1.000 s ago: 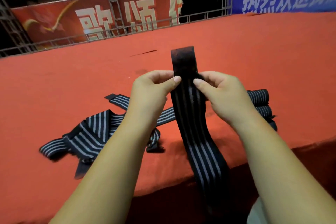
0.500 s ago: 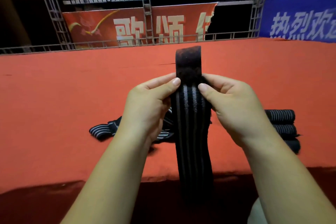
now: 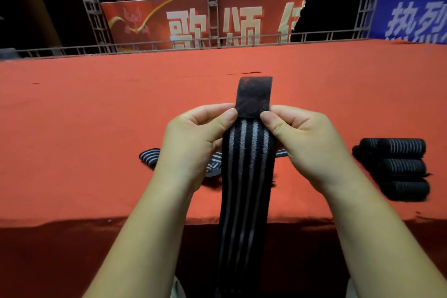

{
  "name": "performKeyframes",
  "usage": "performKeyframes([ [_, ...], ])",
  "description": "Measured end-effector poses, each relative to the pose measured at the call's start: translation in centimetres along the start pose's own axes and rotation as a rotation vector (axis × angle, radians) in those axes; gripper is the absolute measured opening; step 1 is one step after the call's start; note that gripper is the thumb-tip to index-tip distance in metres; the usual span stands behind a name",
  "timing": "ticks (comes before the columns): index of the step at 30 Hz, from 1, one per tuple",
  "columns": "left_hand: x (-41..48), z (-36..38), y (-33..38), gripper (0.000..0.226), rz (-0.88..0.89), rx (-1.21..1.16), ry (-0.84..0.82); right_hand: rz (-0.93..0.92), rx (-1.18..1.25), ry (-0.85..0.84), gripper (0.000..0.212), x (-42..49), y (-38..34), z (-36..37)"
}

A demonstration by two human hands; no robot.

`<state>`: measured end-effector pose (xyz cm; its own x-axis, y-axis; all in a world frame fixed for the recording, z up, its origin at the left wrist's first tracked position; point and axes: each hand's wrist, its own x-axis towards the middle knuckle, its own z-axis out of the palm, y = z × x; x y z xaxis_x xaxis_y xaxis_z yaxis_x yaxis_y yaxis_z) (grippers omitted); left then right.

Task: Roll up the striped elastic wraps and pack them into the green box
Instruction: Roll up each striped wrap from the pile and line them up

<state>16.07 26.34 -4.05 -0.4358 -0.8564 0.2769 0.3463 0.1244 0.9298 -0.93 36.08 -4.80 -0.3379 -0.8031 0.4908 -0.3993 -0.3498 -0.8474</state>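
A black elastic wrap with grey stripes [image 3: 244, 189] hangs upright in front of me, its plain black end patch standing above my fingers. My left hand [image 3: 193, 143] pinches its left edge just below that patch. My right hand [image 3: 304, 145] pinches the right edge at the same height. The long tail drops down past the platform's front edge, out of view. Three rolled wraps [image 3: 399, 169] lie stacked at the right. Loose unrolled wraps [image 3: 150, 156] lie behind my left hand, mostly hidden. No green box is in view.
Everything lies on a red carpeted platform [image 3: 96, 128] whose front edge runs just below my wrists. Metal truss railing [image 3: 212, 38] and red and blue banners stand at the far side.
The view has tilted up, showing more of the far railing. My thumbs have slid up the wrap to the seam under the black end patch. The wrap stays upright between both hands.
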Motion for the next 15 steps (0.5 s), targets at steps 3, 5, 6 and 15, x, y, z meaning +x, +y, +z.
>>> performKeyframes([
  [3,0.5,-0.2,-0.7,0.019,-0.049,-0.027,-0.051,-0.002,0.016,-0.008,0.023,0.3,0.9,-0.3],
  [5,0.8,-0.3,-1.5,0.023,-0.096,-0.040,-0.084,0.008,0.036,-0.009,0.023,0.2,1.8,-0.5],
  [6,0.9,-0.3,-2.0,0.024,-0.122,-0.039,-0.098,0.018,0.056,-0.007,0.023,0.1,2.3,-0.6],
  [15,2.4,-0.1,-7.2,0.023,-0.290,-0.051,-0.175,0.169,0.301,-0.075,0.036,0.5,7.8,-1.6],
])
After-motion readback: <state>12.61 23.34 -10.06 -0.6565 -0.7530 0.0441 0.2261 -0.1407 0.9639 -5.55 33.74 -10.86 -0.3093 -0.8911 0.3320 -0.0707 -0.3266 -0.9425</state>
